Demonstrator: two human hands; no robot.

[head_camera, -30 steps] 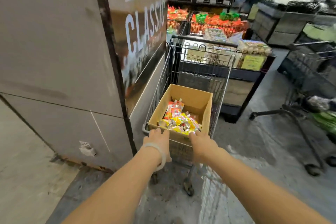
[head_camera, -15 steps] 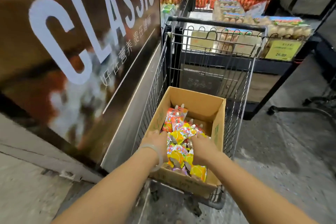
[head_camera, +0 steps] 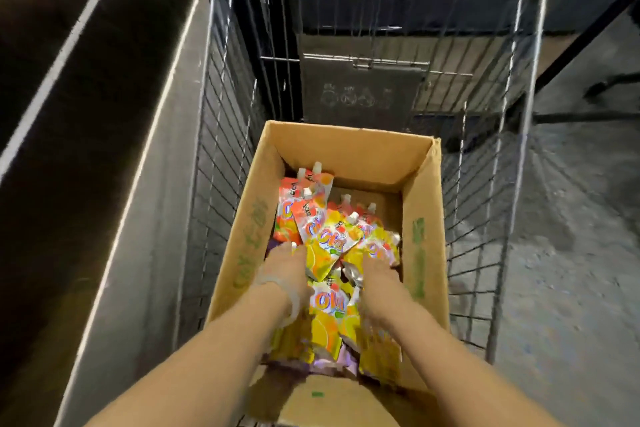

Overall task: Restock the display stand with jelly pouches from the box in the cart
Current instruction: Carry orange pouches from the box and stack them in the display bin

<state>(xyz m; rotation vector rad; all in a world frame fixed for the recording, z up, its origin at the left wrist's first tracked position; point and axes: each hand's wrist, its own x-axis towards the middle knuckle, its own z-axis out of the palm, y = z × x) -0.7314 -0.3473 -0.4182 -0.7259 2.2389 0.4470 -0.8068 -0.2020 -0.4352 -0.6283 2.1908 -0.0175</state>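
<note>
Head view
Box [head_camera: 420,246]: open cardboard, inside wire cart [head_camera: 221,135].
Jelly pouches [head_camera: 327,246]: heaped in box, orange and yellow.
Left hand [head_camera: 285,269]: among pouches; fingers buried, grip cannot be told.
Right hand [head_camera: 377,274]: likewise, fingers hidden.

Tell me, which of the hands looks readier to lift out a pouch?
Probably the left hand: its fingertips lie at the raised orange and yellow pouches. The right hand sits deeper among the pouches near the box wall. It's close, since both are blurred.
</note>
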